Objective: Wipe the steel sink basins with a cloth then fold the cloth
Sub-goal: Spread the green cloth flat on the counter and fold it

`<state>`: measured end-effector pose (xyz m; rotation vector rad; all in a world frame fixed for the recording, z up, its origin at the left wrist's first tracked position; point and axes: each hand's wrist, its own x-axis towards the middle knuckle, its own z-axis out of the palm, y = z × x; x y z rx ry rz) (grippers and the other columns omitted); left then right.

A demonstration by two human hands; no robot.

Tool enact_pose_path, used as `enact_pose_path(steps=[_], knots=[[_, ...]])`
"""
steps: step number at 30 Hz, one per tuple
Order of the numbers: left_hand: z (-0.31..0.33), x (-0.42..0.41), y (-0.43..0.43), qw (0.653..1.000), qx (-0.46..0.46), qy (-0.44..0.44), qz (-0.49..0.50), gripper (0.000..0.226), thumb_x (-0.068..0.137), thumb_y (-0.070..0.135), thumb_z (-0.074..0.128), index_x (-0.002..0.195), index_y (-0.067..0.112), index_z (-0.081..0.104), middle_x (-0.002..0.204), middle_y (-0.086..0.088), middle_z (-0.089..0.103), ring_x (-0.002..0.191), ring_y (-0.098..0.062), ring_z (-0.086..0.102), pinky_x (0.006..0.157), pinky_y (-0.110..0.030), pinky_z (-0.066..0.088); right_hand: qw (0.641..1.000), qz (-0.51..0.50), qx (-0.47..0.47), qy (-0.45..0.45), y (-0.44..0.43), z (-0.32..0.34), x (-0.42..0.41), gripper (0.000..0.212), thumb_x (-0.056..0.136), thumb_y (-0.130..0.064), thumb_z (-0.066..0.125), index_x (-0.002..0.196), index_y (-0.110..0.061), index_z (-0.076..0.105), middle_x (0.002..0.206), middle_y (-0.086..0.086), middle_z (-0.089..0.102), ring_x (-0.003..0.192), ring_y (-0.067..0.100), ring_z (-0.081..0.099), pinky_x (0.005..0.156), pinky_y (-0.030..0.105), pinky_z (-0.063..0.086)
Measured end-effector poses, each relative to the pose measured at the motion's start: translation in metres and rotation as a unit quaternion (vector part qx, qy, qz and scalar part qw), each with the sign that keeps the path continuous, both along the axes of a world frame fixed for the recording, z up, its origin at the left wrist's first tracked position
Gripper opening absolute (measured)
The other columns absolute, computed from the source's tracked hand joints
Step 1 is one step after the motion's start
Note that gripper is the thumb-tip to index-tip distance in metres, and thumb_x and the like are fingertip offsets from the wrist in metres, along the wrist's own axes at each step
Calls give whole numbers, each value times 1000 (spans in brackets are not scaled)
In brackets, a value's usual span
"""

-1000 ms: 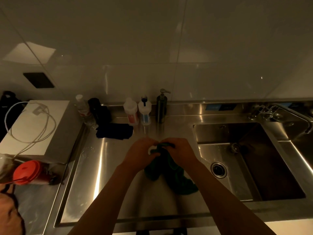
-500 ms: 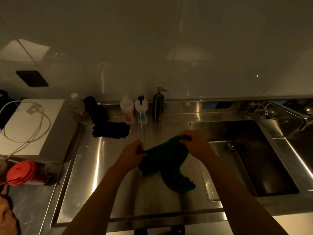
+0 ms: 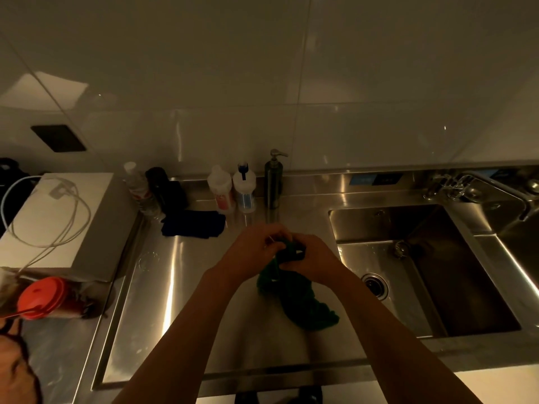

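A dark green cloth point(image 3: 300, 301) hangs bunched from both hands above the steel drainboard point(image 3: 180, 316). My left hand point(image 3: 253, 252) and my right hand point(image 3: 312, 260) are pressed close together, each pinching the cloth's top edge; the rest droops down and to the right onto the steel. The steel sink basin point(image 3: 455, 281) with its round drain point(image 3: 374, 285) lies just right of my right hand. A second basin's edge point(image 3: 519, 246) shows at the far right.
Two white bottles point(image 3: 233, 191), a pump dispenser point(image 3: 274, 179) and a dark blue cloth point(image 3: 194, 224) stand at the back of the drainboard. A tap point(image 3: 472, 188) sits behind the basins. A white box with a cable point(image 3: 55, 223) and a red-lidded cup point(image 3: 43, 298) are left.
Half a second ago my hands held the cloth's top edge stretched wide; now they have come together, bunching the cloth again as it was one second ago.
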<state>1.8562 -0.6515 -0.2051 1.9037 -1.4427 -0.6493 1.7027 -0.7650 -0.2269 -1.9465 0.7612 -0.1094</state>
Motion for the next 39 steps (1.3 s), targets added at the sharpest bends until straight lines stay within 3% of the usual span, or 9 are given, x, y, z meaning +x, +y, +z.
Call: enact_pose_path(steps=[3, 11, 14, 18, 20, 23, 27, 32, 39], knots=[[-2, 0, 2, 1000, 11, -8, 17, 23, 97, 15, 66, 102, 38, 64, 94, 25, 61, 93, 7, 60, 79, -10, 42, 999, -9, -33, -4, -3, 6, 0, 26, 77, -18, 84, 101, -26, 76, 90, -11, 73, 85, -1, 68, 81, 23, 54], [-23, -5, 14, 997, -2, 45, 64, 31, 91, 23, 76, 121, 29, 70, 109, 18, 68, 100, 5, 63, 92, -16, 49, 995, -71, -40, -65, -9, 21, -9, 24, 82, -12, 79, 101, -27, 77, 87, -17, 72, 80, -8, 68, 76, 10, 55], [-37, -20, 15, 990, 1, 107, 88, 42, 85, 28, 82, 124, 33, 67, 112, 23, 65, 102, 10, 60, 90, -8, 45, 992, -65, -54, -98, -9, 34, -8, 23, 83, -16, 79, 103, -25, 77, 90, -15, 74, 83, -4, 70, 73, 10, 54], [-57, -30, 17, 985, 25, 69, 155, 10, 100, 22, 66, 108, 22, 70, 88, 15, 65, 78, -1, 61, 68, -6, 41, 986, -76, -34, -146, -11, 54, -9, 30, 80, -19, 82, 95, -43, 72, 89, -20, 74, 88, -6, 70, 73, 7, 53], [-62, -26, 23, 982, 26, 55, 176, 15, 100, 15, 63, 95, 29, 66, 75, 19, 61, 67, 4, 61, 62, -6, 41, 981, -91, -21, -172, -18, 59, -15, 32, 78, -17, 82, 90, -45, 74, 91, -18, 75, 87, 1, 73, 73, 15, 58], [-64, -12, 33, 978, 37, 44, 202, 24, 97, 5, 59, 98, 27, 68, 79, 17, 64, 71, 6, 62, 64, -5, 40, 978, -140, -43, -147, -34, 55, -23, 28, 77, -12, 83, 99, -28, 77, 93, -7, 76, 90, 12, 74, 83, 31, 61], [-53, 15, 50, 972, 24, 55, 226, 38, 92, -7, 56, 96, 28, 69, 74, 8, 71, 69, -2, 67, 69, -14, 43, 980, -174, -75, -63, -52, 35, -36, 25, 83, 0, 75, 107, -6, 74, 104, 8, 74, 101, 23, 70, 93, 30, 53], [-23, 42, 66, 973, -3, 25, 229, 31, 96, -1, 57, 97, 27, 71, 65, 5, 65, 63, 5, 62, 61, -5, 43, 976, -177, -123, -8, -59, 21, -55, 24, 76, 1, 80, 94, -14, 75, 88, -4, 71, 86, 11, 69, 79, 23, 55], [8, 62, 71, 986, 27, 49, 159, 27, 98, 5, 61, 88, 26, 73, 66, -1, 66, 61, -12, 62, 65, -33, 51, 984, -144, -99, 16, -66, 11, -54, 34, 70, -7, 87, 92, -28, 73, 86, -13, 70, 84, 1, 66, 72, 15, 51]])
